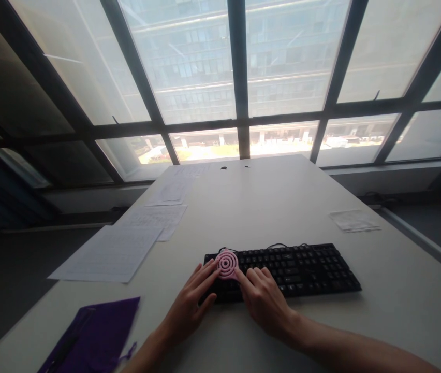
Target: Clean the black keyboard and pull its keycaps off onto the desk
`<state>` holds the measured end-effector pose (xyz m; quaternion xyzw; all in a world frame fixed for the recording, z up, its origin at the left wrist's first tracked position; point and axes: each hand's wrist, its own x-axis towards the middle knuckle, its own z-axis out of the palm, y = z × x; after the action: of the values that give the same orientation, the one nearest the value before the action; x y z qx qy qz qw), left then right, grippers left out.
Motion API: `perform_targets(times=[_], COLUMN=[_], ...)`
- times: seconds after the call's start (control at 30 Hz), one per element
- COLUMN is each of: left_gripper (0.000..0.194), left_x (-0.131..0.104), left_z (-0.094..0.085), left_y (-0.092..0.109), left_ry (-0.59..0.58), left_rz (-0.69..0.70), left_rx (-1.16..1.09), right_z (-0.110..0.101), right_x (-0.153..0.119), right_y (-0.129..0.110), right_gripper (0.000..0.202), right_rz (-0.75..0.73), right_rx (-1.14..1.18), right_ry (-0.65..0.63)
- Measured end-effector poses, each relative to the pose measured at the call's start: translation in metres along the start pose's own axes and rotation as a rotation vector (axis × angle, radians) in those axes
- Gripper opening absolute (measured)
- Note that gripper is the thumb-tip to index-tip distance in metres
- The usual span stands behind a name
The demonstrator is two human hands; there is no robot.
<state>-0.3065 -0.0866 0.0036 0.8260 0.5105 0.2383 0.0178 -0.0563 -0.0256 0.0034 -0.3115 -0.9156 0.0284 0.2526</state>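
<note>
A pink disc with raised concentric rings [227, 263] lies over the left end of a black keyboard [302, 269]. Its exact kind I cannot make out. My left hand [191, 298] has its fingers stretched out, their tips touching the disc's left edge, with the thumb apart below. From the right, my right hand [263, 295] reaches its index finger to the disc's lower right edge, by a small pink tab. The other fingers of that hand are curled over the keys, and its thumb is mostly hidden.
Printed paper sheets [107, 254] run along the left side of the white table [251, 212]. A purple folder [96, 331] lies at the near left. Toward the right edge is a folded white tissue [354, 220]. Tall windows [181, 62] stand beyond the table.
</note>
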Motion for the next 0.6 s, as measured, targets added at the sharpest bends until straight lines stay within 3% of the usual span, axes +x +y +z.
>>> perform_targets(times=[0.6], left_gripper=[0.057], left_x=[0.0017], left_z=[-0.0002], left_y=[0.0054], left_ry=[0.031], left_rz=[-0.039], left_rx=[-0.017], right_z=[-0.0018], right_x=[-0.0017], right_y=[0.0058], right_gripper=[0.043], right_rz=[-0.004], right_rx=[-0.024], right_ry=[0.013])
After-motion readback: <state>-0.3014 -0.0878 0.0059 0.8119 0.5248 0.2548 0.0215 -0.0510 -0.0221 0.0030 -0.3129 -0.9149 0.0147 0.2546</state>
